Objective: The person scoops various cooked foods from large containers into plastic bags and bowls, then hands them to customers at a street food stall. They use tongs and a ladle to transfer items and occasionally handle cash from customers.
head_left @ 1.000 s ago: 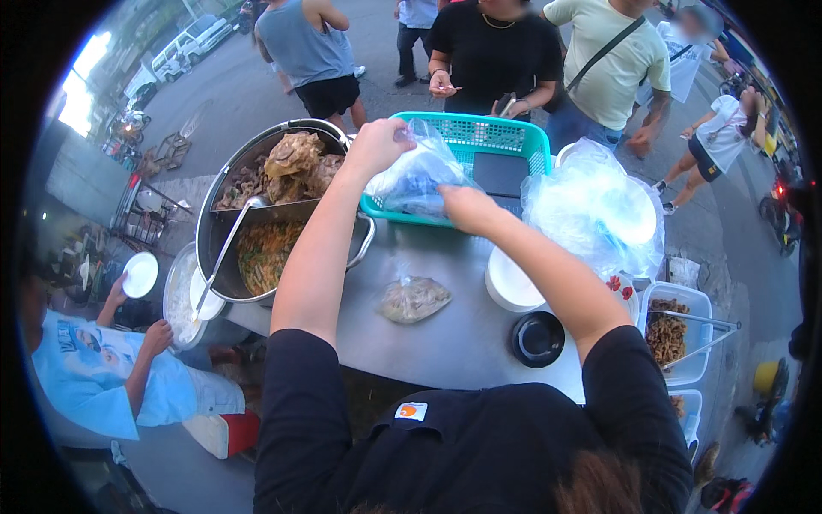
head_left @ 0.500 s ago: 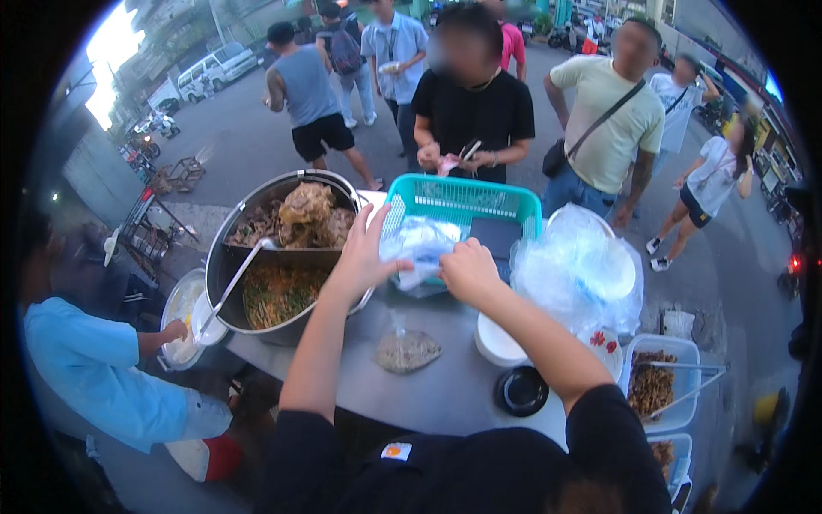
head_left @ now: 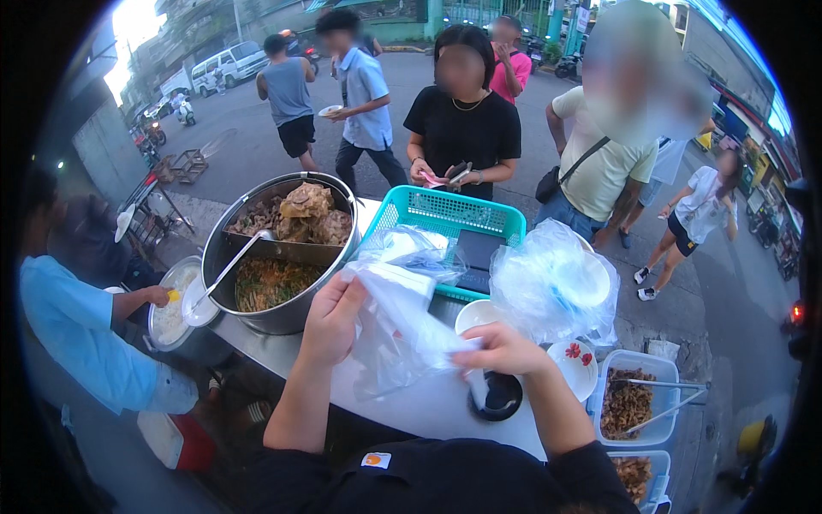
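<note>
A thin white, see-through plastic bag (head_left: 396,325) stretches between my two hands above the metal table (head_left: 428,409). My left hand (head_left: 336,319) pinches it on one side, and the fingers of my right hand (head_left: 503,349) are closed on the other. Just beyond the bag is a teal plastic basket (head_left: 512,224) with more clear plastic bags (head_left: 411,247) and a dark flat object (head_left: 479,257) in it. Below my right hand sits a round black bowl or lid (head_left: 505,396). A white bowl (head_left: 473,315) stands behind that hand.
At left is a large divided steel pot (head_left: 287,315) with meat, soup and a ladle (head_left: 227,276). A person in light blue (head_left: 77,317) works by a rice pot (head_left: 164,330). Bagged bowls (head_left: 556,283), a flowered plate (head_left: 565,377) and food tubs (head_left: 676,368) stand right. People face the table.
Both hands have drawn back from the basket toward me, bringing out a plastic bag and spreading it. It covers where a small filled bag lay on the table.
</note>
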Tool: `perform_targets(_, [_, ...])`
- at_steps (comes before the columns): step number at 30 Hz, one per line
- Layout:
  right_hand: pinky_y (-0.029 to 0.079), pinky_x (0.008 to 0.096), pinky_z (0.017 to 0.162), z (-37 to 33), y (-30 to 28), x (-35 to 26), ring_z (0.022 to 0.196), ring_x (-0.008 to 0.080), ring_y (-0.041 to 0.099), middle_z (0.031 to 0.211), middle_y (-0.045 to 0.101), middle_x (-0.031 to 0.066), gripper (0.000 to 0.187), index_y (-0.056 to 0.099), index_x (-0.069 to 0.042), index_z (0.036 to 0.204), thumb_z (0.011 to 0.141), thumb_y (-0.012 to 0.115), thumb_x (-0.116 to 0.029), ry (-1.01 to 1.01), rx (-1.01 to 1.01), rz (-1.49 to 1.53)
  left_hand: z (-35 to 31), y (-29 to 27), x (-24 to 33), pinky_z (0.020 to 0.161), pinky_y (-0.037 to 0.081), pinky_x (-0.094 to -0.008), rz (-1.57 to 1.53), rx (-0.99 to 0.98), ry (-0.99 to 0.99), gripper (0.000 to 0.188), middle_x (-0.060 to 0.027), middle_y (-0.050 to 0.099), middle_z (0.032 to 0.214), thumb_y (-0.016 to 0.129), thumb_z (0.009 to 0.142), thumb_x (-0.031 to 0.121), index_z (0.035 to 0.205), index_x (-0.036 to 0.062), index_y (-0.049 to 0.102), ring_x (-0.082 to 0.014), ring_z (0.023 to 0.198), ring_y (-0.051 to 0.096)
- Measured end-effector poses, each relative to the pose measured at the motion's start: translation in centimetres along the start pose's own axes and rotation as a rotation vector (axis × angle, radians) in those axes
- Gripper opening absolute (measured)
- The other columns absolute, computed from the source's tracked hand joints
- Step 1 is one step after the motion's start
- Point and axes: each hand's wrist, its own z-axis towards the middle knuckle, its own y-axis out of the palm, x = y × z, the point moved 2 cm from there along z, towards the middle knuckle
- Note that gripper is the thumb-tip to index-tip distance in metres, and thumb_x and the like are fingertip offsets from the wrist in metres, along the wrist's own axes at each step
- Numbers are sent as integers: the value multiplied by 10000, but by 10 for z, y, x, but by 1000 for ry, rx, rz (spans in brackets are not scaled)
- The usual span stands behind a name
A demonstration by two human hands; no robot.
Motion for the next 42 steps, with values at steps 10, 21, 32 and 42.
perform_targets(10, [453, 446, 883, -3, 51, 62, 1086, 333, 541, 1245, 500, 206, 1130, 343, -9, 1342, 560, 648, -766, -682, 28, 1044, -53, -28, -44, 619, 559, -422, -340, 163, -287, 378, -209, 601, 1086, 399, 970, 334, 1227, 57, 418, -328, 886, 646])
perform_targets(21, [538, 382, 776, -3, 81, 76, 964, 255, 622, 1058, 595, 151, 512, 340, -31, 1260, 837, 627, -48, -238, 413, 779, -110, -4, -73, 741, 449, -303, 1058, 111, 287, 302, -74, 579, 974, 641, 806, 53, 1095, 49, 553, -184, 882, 562])
perform_targets(32, [505, 296, 723, -39, 60, 97, 904, 198, 587, 1067, 546, 105, 523, 328, -97, 1325, 854, 547, -30, -94, 549, 833, -112, -69, -154, 684, 466, -322, 1184, -90, -36, 113, -112, 588, 860, 611, 796, 36, 907, 33, 591, -253, 742, 586])
perform_targets(42, [433, 395, 871, -88, 45, 122, 927, 312, 559, 1123, 565, 186, 351, 686, -42, 905, 634, 504, 89, -33, 982, -834, -22, -103, -170, 967, 371, -385, 1211, 267, 81, 802, -183, 438, 1265, 728, 704, 492, 1296, 31, 445, -297, 1175, 430])
